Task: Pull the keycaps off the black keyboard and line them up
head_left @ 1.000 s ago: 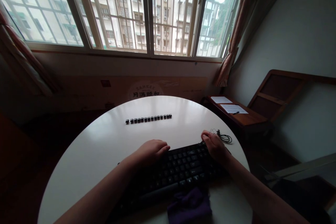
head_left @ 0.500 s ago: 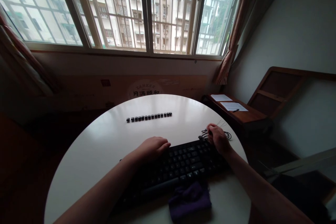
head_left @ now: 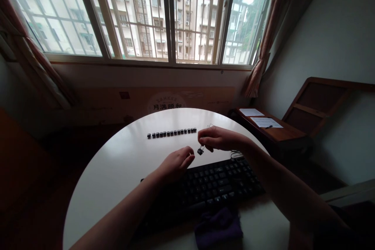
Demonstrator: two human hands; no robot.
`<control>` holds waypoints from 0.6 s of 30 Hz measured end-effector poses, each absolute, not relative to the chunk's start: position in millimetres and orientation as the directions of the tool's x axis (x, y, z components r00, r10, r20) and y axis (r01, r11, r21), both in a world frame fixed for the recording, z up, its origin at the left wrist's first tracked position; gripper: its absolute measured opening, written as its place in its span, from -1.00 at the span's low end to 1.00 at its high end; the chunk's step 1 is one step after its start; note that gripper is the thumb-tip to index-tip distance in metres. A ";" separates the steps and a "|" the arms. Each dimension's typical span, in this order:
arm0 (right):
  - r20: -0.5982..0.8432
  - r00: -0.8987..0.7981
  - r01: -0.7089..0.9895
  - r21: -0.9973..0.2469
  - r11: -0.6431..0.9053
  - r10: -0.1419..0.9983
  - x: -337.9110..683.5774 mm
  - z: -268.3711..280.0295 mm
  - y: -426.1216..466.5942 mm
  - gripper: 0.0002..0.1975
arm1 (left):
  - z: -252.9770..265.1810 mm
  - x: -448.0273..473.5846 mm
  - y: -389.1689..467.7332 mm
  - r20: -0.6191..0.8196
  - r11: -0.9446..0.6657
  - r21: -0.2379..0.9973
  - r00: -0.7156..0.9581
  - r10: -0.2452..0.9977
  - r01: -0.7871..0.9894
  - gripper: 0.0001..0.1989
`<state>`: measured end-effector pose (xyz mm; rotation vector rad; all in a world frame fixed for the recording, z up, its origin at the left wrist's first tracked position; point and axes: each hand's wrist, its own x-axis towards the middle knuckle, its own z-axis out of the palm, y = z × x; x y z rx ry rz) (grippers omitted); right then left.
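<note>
In my right hand is a wire keycap puller, its loops showing above and below the closed fingers. A small black keycap hangs in the lower wire ends, just above the white table. My left hand is at the upper edge of the black keyboard, a short way left of the keycap. Its fingers are loosely bent, with thumb and forefinger slightly apart and nothing seen between them. Several black keycaps stand in a row on the table beyond both hands.
A purple cloth lies at the keyboard's near edge. Coiled black cable rests behind the keyboard's right end. The round white table curves toward a barred window. At right, a wooden side table carries papers and a pen.
My right hand has moved left from the keyboard's upper right, bringing the puller and a keycap over the table. My left hand's thumb and fingers have risen slightly. The view has shifted a little.
</note>
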<state>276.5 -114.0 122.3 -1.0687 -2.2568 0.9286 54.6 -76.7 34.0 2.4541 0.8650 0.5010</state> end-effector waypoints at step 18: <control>0.254 -0.645 0.485 -0.593 0.643 0.721 255.5 142.0 -81.1 -0.55 | 12.6 56.8 -63.6 0.294 -0.370 0.928 0.538 0.790 0.037 -0.60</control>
